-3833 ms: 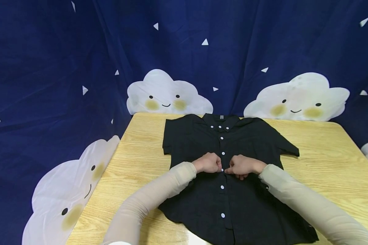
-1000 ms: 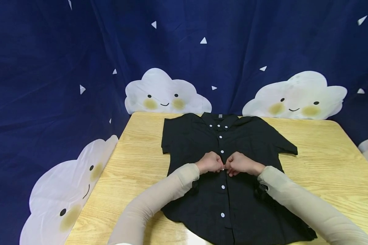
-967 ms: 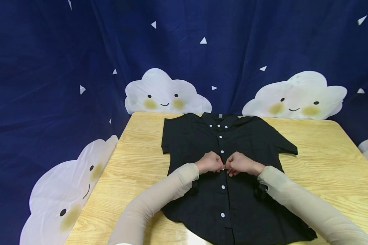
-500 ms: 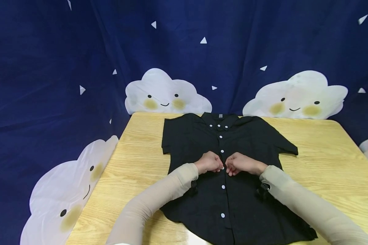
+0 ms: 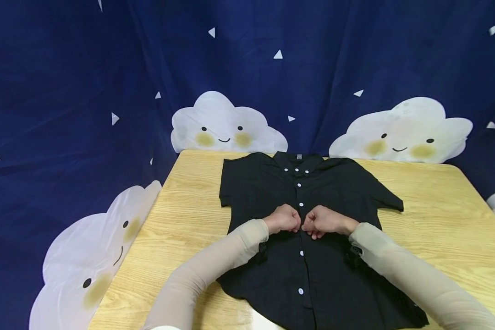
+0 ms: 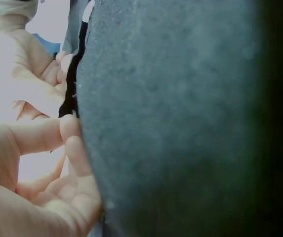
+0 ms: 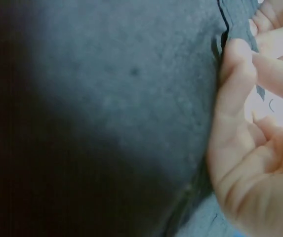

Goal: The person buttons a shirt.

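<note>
A black short-sleeved shirt (image 5: 264, 266) lies face up, collar away from me, with white buttons down its front. At mid-placket my left hand (image 5: 283, 218) pinches the front edge between thumb and finger. Close beside it my right hand (image 5: 325, 221) pinches the cloth from the other side of the placket. The button between the hands is hidden in the head view. In the left wrist view the left fingertips (image 6: 71, 126) meet at the dark placket edge. The right wrist view has the right fingertips (image 7: 237, 54) together at the cloth edge.
The shirt is spread over a light wood-grain table (image 5: 194, 197). Two white buttons lie nearer me, the lowest button (image 5: 300, 291) close to the hem. Behind the table hangs a dark blue curtain (image 5: 247, 55) with printed clouds (image 5: 227, 121).
The right index finger, pointing at the button 3.8 s ago, is now drawn into a pinch. The white button seen at the left fingertips half a second ago is now covered. Both hands stay mid-placket.
</note>
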Demonstrator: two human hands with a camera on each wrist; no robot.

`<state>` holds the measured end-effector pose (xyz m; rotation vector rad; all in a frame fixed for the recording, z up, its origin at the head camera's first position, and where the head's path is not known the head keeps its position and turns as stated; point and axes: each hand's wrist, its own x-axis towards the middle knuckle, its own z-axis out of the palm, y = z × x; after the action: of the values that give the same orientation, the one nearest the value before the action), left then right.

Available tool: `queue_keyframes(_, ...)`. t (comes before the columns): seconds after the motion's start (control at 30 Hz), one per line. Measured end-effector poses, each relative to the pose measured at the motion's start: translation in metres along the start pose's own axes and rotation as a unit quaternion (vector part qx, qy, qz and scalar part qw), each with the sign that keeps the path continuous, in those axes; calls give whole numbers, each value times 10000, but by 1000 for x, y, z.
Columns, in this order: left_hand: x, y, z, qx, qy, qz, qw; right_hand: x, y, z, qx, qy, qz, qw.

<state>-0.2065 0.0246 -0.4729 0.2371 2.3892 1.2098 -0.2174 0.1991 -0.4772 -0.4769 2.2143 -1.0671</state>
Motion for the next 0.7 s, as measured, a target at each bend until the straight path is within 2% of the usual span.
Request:
queue_keyframes(0.1, 1, 0, 1, -139, 4, -106, 9998, 0, 1, 2, 32, 68, 25, 10000)
queue_keyframes(0.27, 4, 0, 2, -656, 20, -400, 9970, 0, -2, 5, 1, 116, -58, 9999)
queue_keyframes(0.37, 5, 0, 1, -764, -49, -441, 9961, -1, -5, 5, -70, 157, -34, 9998)
queue_keyframes(0.5, 5, 2, 2, -630, -50, -367, 9973, 0, -5, 4, -145, 134, 3, 9998)
queue_keyframes(0.7, 6, 2, 3, -335, 0, -364, 9988, -1, -4, 2, -19, -112, -51, 9999)
